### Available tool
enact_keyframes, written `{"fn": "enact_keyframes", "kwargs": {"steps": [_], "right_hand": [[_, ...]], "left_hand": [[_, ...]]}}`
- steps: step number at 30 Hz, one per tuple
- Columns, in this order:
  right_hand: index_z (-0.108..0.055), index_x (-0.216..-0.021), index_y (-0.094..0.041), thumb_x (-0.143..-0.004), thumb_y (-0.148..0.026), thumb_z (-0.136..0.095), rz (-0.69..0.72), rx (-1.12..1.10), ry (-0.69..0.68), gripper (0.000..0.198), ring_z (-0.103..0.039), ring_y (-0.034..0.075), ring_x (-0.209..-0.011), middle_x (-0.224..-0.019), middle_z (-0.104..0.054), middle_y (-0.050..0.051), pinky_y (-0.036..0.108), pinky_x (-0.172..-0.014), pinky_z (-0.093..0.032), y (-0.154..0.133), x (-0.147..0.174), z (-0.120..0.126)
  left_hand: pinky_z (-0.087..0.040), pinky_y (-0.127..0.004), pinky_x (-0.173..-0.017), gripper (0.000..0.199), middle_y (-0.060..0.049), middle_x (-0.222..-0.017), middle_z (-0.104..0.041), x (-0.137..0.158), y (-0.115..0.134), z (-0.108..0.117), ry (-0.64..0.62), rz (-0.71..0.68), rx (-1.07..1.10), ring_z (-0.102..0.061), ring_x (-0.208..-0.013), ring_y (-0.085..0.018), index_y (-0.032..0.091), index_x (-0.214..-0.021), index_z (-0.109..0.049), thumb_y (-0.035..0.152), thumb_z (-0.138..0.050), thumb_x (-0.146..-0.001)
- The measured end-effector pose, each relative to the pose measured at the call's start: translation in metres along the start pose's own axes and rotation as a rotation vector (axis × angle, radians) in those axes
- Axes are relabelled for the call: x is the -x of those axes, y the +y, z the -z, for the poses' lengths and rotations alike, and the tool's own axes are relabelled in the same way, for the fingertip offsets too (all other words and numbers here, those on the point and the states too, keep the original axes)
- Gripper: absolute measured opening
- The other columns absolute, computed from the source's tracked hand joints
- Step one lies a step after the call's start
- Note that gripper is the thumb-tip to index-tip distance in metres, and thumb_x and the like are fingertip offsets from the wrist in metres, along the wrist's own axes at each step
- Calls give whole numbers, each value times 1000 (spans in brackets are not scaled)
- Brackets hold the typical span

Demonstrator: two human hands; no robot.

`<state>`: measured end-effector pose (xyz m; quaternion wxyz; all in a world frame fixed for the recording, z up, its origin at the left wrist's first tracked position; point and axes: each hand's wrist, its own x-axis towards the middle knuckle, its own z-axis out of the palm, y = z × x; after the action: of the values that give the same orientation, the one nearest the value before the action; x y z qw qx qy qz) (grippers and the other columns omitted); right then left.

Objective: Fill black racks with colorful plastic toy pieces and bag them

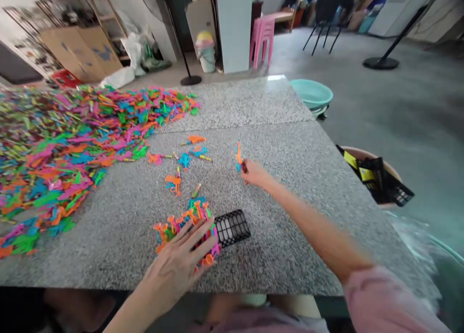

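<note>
Pink sleeve and bare forearm lead to the right hand, its fingertips pinching one slim orange-and-blue plastic piece; whether it touches the tabletop is unclear. Fingers spread, the left hand lies over a packed cluster of glossy orange, pink and green pieces near the front edge, one black grid tray jutting out beside it. Speckled stone stretches from the right hand to the right edge. About five loose pieces lie near a multicoloured heap, too dense to count.
</note>
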<state>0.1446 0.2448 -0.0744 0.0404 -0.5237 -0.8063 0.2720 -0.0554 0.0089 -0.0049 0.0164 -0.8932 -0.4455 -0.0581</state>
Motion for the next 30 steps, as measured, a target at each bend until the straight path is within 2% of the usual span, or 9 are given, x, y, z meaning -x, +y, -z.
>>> {"fn": "enact_keyframes", "kwargs": {"steps": [3,6,8,10,14,19,25,27,30], "right_hand": [[-57,-107,-16,-86,-15,-57,42,-550,-121,21,-68,13,-63,-87,-71,3,23,-60,-54,1,60,-35],[-61,-92,-18,-81,-15,-60,125,-770,-52,11,-67,13,-65,-79,-69,0,23,-60,-52,-20,97,-71],[-64,-86,-18,-78,-13,-60,238,-702,-5,10,-67,14,-71,-78,-70,0,21,-64,-50,-37,102,-84],[-66,-86,-18,-77,-9,-59,306,-516,11,14,-66,15,-75,-80,-71,1,21,-67,-46,-51,98,-86],[-68,-88,-18,-80,-9,-56,265,-204,8,16,-65,16,-78,-84,-72,5,23,-69,-42,-63,87,-72],[-68,-87,-17,-79,-10,-60,344,-218,-6,13,-64,17,-81,-85,-71,4,22,-73,-42,-63,86,-69],[-69,-97,-14,-91,-17,-51,283,-15,-27,19,-65,21,-84,-92,-71,12,27,-75,-45,-75,87,-76],[-70,-96,-15,-91,-17,-52,353,0,-75,19,-66,21,-83,-90,-71,11,28,-74,-46,-72,83,-72],[-70,-94,-18,-80,-8,-63,573,-45,-192,18,-65,18,-87,-89,-71,4,25,-78,-47,-65,68,-61]], "left_hand": [[-35,-46,-117,36,-9,-151,-45,1,0,4,-10,6,36,-46,-137,-25,23,-132,-56,22,-48,-96],[-34,-47,-117,33,-9,-152,-44,-1,4,6,-28,30,28,-45,-137,-25,22,-128,-58,20,-48,-96],[-36,-47,-116,30,-9,-152,-44,-2,6,6,-35,47,21,-45,-137,-25,22,-124,-59,20,-48,-96],[-37,-48,-115,29,-10,-152,-44,-2,8,5,-40,56,18,-45,-137,-26,21,-124,-59,22,-48,-97],[-37,-50,-115,28,-11,-152,-42,-1,8,4,-44,64,20,-44,-138,-27,20,-123,-59,24,-50,-97],[-38,-49,-115,27,-10,-151,-45,-2,8,6,-37,79,56,-45,-138,-27,21,-121,-60,22,-50,-96],[-40,-50,-113,27,-13,-144,-51,-3,9,2,-22,73,47,-46,-136,-28,19,-120,-60,21,-47,-97],[-41,-49,-113,27,-12,-142,-54,0,10,1,-6,68,35,-47,-136,-27,19,-120,-60,20,-46,-96],[-47,-46,-109,28,-11,-140,-56,13,16,4,-1,33,11,-50,-133,-26,20,-120,-60,19,-47,-96]]}}
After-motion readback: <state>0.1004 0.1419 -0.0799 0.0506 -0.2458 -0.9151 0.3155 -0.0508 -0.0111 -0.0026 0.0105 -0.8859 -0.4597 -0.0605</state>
